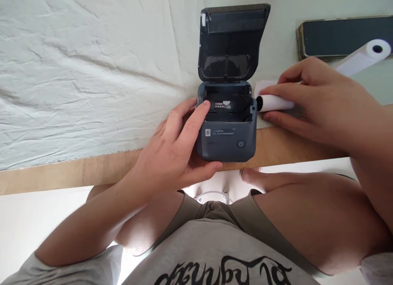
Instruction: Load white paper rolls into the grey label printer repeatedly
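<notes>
L hand, wide grip; R hand, pinch

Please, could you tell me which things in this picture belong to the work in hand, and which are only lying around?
In the work:
dark device, its lid raised, held by the left hand
white roll, held by the right hand

Apparently lying about:
phone
second white roll, though perhaps a spare
pale cloth

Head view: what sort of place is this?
Probably a home or small-office table: pale cloth over a wooden tabletop, a phone lying there, and a compact printer with its lid up.
</notes>
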Motion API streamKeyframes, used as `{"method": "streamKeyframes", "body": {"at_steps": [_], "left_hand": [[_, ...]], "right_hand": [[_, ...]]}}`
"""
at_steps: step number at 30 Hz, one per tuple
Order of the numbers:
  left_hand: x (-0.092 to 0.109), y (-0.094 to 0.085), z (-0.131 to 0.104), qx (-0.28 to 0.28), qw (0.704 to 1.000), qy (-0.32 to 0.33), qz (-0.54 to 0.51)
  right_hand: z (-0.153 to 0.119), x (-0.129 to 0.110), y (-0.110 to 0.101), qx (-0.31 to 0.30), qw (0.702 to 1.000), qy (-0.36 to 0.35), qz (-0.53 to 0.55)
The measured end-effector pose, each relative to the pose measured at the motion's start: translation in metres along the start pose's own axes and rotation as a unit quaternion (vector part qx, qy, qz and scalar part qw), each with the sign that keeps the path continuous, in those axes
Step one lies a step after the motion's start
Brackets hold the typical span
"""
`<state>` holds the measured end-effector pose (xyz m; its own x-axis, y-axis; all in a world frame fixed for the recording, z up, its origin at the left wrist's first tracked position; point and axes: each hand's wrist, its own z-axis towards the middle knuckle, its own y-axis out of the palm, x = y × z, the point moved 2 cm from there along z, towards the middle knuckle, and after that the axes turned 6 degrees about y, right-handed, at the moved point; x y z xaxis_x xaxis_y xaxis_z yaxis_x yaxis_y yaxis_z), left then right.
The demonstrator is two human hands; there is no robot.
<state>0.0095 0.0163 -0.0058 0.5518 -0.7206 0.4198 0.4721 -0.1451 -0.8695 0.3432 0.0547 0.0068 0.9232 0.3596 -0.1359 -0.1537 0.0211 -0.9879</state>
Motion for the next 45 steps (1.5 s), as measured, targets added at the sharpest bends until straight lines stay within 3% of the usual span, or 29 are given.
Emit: {"method": "streamKeyframes", "body": {"at_steps": [7,13,22,27,35,41,45], "left_hand": [[-0.002,-0.001,-0.001,0.008,1.000,0.014,-0.017],[-0.002,0.003,-0.002,0.030,0.999,0.023,0.004],[-0.002,0.005,-0.002,0.033,0.999,0.033,0.010],[-0.003,0.007,-0.003,0.042,0.999,0.024,-0.001],[-0.005,0.002,-0.002,0.026,0.999,0.033,-0.012],[-0.005,0.000,-0.002,0.008,0.999,0.041,0.004],[-0.004,0.002,-0.002,0.017,0.999,0.038,0.009]], "right_hand": [[0.000,0.003,-0.007,0.003,0.999,0.049,0.012],[0.000,0.000,-0.003,0.055,0.995,0.084,0.001],[-0.001,0.013,0.001,0.052,0.997,0.006,0.060],[-0.004,0.007,-0.004,0.052,0.994,-0.039,0.093],[-0.012,-0.008,-0.013,0.080,0.978,0.100,0.165],[-0.003,-0.002,-0.006,0.043,0.981,0.091,0.166],[-0.004,-0.010,-0.008,0.077,0.974,0.130,0.167]]}}
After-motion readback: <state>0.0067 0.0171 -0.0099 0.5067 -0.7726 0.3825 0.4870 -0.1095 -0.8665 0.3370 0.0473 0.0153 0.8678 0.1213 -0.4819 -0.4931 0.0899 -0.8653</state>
